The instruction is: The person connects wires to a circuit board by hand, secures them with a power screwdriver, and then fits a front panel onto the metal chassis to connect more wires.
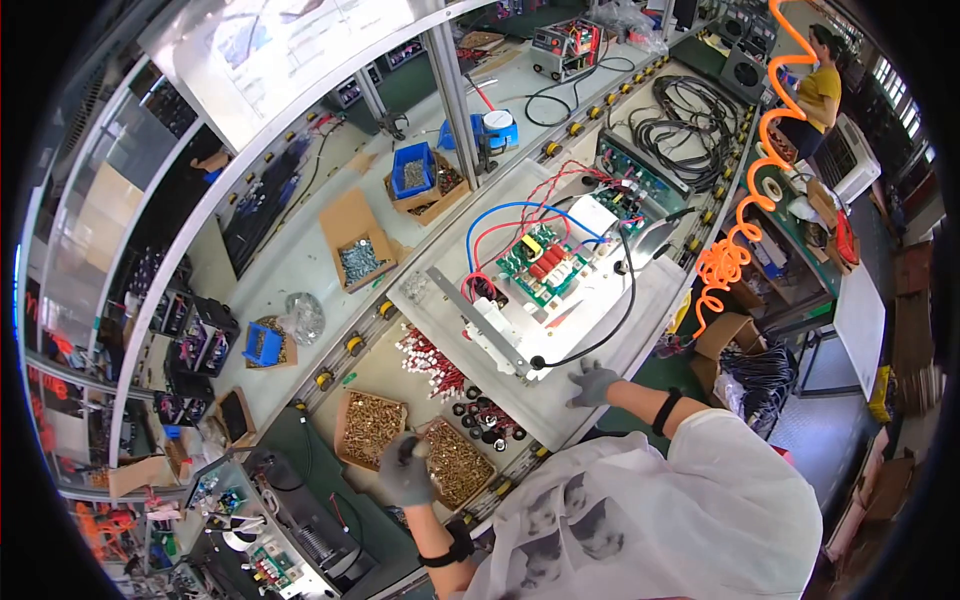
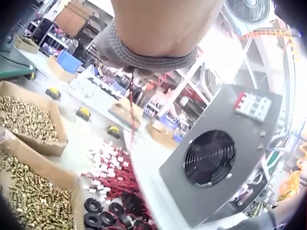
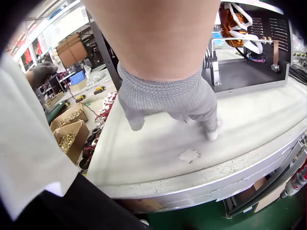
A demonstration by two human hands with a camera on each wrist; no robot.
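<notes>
My left hand (image 1: 405,472), in a grey glove, is raised over the cardboard boxes of small brass fittings (image 1: 460,465). Its fingers are curled around a thin twisted red-and-black wire (image 2: 131,98), which dangles below the glove in the left wrist view. On the near edge of the pale work board (image 1: 540,415) rests my gloved right hand (image 3: 165,98), fingers spread downward and holding nothing. Beside it stands an open welder-like chassis (image 3: 249,76) with a green circuit board (image 1: 545,265) and red and blue cables. Its grey panel carries a black fan (image 2: 210,158).
Red wire leads with white connectors (image 1: 430,362) and black rings (image 1: 490,425) lie between boxes and board. Roller rails edge the board. A box of screws (image 1: 360,260) stands farther back. An orange coiled hose (image 1: 725,262) hangs at the right; another person (image 1: 822,85) stands beyond.
</notes>
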